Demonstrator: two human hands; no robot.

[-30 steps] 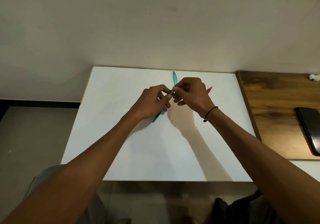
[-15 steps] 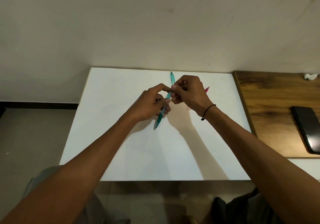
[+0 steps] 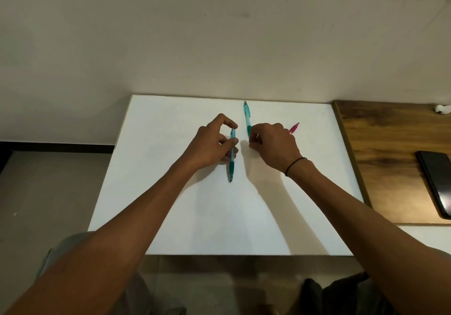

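Lining up pens on the worktop (image 3: pixel 170 192), apparently midway.
Left hand (image 3: pixel 212 144) fingers are pinching the near teal pen (image 3: pixel 231 166); right hand (image 3: pixel 273 144) fingers are curling at the far teal pen (image 3: pixel 247 117), grip unclear; pink pen (image 3: pixel 294 127) is probably waiting.

Home desk corner: white board (image 3: pixel 219 217), phone (image 3: pixel 436 180).

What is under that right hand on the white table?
A pink pen pokes out beyond the right hand; the rest is covered. The far teal pen ends at its fingertips; any grip is hidden.
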